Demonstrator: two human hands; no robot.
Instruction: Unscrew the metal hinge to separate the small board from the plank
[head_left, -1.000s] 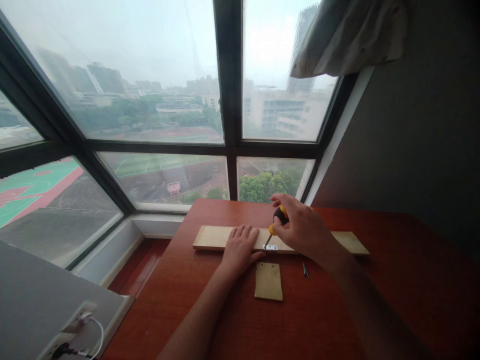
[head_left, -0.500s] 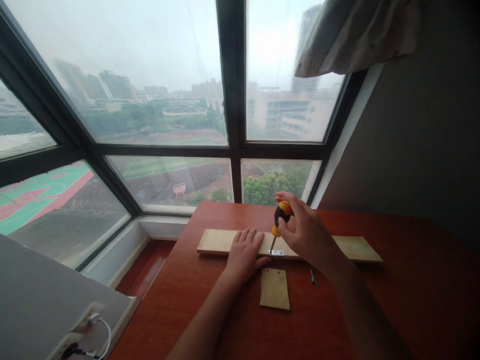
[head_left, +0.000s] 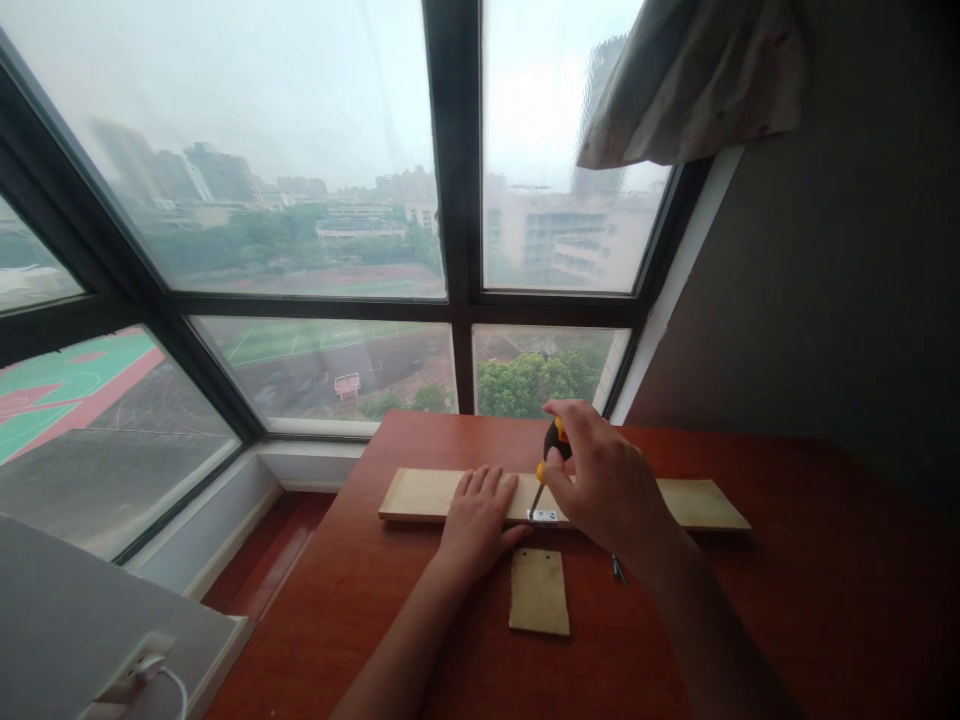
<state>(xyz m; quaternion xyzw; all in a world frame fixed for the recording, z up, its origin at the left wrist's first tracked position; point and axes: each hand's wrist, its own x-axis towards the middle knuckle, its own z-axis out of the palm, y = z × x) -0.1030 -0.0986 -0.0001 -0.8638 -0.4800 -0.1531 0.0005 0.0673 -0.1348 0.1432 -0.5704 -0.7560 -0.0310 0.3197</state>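
The plank looks matt wooden, the tabletop glossy, the plate shiny metal, the screwdriver handle plastic.

Looks like room in someone's home, pretty high up tbh: big dark-framed windows looking down on sports court, curtain, white plug in wall socket, reddish floor, wood-look tabletop.

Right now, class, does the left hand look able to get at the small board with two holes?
Probably yes: the small board lies close to the left hand, with nothing visible between them, though that hand would likely have to leave the long board it rests on.
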